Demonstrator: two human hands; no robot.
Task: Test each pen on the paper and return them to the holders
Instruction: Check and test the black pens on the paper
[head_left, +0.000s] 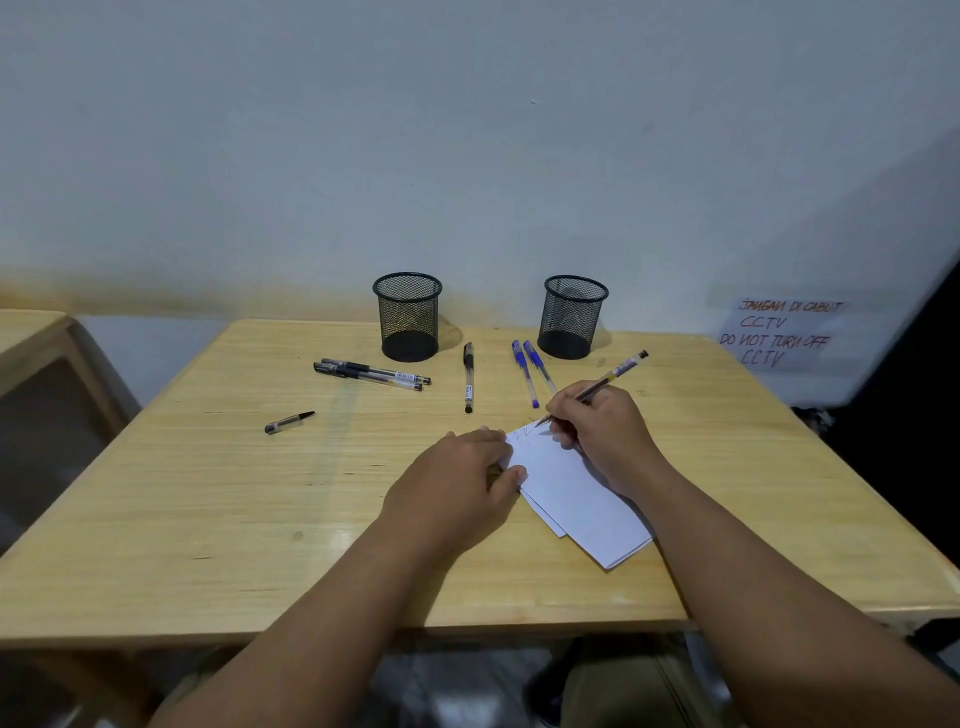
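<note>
A person's right hand is gripping a pen in curled fingers, its tip touching the far corner of the white paper; the barrel is slanting up and away to the right, toward the right mesh holder. The left hand is pressing the paper's left edge, fingers loosely bent. That holder is standing nearer the writing hand than the left mesh holder. A cap is lying left of the paper.
</note>
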